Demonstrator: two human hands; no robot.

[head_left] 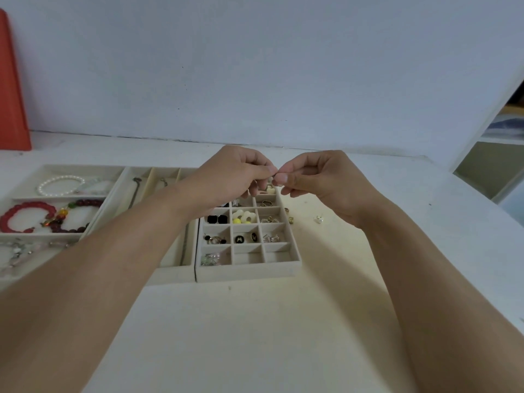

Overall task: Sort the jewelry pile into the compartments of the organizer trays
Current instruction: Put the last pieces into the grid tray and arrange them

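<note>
Above the gridded tray (249, 269), the left hand (232, 177) and right hand (320, 182) pinch together on something too small to identify. Flower earrings (243, 217) and black studs (217, 219) fill its cells; loose rings (290, 215) lie just right of it on the table (255, 336).

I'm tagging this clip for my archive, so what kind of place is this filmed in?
Probably a home room, at a desk or dresser top set against a plain wall. A pale tabletop carries velvet-lined organizer trays with earrings and bracelets, an orange object leans at the wall, and open shelving stands to the right.
</note>
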